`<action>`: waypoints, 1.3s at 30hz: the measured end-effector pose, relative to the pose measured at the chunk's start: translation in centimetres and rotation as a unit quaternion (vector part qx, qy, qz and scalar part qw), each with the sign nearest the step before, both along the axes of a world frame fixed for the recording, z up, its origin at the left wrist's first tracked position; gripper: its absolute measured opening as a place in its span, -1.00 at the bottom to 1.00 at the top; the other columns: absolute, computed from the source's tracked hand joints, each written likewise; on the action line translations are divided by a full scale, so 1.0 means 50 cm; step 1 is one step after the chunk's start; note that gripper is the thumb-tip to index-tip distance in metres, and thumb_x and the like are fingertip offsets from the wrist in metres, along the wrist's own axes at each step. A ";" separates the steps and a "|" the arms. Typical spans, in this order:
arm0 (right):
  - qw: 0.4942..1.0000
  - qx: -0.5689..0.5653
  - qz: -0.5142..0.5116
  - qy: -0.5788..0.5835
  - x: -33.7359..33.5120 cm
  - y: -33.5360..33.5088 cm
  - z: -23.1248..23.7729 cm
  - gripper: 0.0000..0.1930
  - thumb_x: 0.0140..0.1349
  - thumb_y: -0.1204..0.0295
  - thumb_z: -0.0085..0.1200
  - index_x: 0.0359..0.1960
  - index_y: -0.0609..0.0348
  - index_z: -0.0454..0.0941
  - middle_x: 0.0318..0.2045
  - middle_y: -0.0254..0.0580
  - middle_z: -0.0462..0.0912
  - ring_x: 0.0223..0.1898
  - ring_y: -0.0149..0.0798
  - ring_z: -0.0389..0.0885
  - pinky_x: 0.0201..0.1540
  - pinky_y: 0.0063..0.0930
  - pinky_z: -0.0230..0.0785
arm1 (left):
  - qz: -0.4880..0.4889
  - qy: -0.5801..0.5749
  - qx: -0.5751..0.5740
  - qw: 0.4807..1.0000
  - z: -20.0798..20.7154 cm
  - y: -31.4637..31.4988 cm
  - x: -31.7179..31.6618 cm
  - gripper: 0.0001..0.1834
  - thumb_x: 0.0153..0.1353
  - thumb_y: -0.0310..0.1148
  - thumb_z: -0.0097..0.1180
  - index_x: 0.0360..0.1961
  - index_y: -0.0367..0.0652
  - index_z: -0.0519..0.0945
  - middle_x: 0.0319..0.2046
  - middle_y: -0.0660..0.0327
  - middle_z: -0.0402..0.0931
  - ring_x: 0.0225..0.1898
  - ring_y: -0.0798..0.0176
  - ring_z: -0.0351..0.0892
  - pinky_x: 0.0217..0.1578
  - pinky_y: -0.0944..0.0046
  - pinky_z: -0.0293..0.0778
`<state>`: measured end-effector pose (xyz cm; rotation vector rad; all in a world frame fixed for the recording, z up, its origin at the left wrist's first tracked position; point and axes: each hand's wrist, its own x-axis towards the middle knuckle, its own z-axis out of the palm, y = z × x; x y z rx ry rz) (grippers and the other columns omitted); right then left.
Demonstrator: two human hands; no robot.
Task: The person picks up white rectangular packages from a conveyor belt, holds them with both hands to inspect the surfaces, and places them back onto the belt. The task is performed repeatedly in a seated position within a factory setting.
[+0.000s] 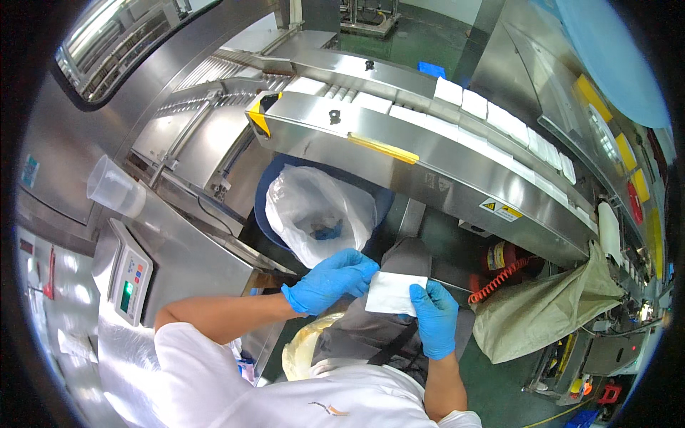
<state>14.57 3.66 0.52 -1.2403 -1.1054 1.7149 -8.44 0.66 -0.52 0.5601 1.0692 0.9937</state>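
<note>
Both my hands wear blue gloves and hold one small white packet (392, 292) between them, above my lap. My left hand (332, 279) grips the packet's left edge. My right hand (434, 317) pinches its right edge from below. Just beyond the packet stands a blue bin (265, 187) lined with a clear plastic bag (317, 207), something blue lying inside it. Further off, a row of white packets (492, 118) rides along a stainless steel conveyor (421, 167).
A small scale with a lit green display (130, 274) and a clear plastic measuring jug (114, 189) sit on the steel counter at left. At right lie a grey-green sack (546, 307), a red coiled cord (496, 279) and a red extinguisher (499, 255).
</note>
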 end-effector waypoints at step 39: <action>0.972 -0.052 0.118 0.196 0.011 -0.036 -0.097 -0.58 0.35 0.18 0.12 0.14 0.13 0.46 -0.30 -0.43 0.60 -0.41 -0.60 0.49 -0.40 -0.67 0.43 | -0.090 0.193 0.031 0.977 0.053 -0.025 0.041 -0.92 0.27 -0.50 0.16 -0.21 -0.20 0.59 -0.34 0.38 0.54 -0.40 0.56 0.40 -0.43 0.51 0.32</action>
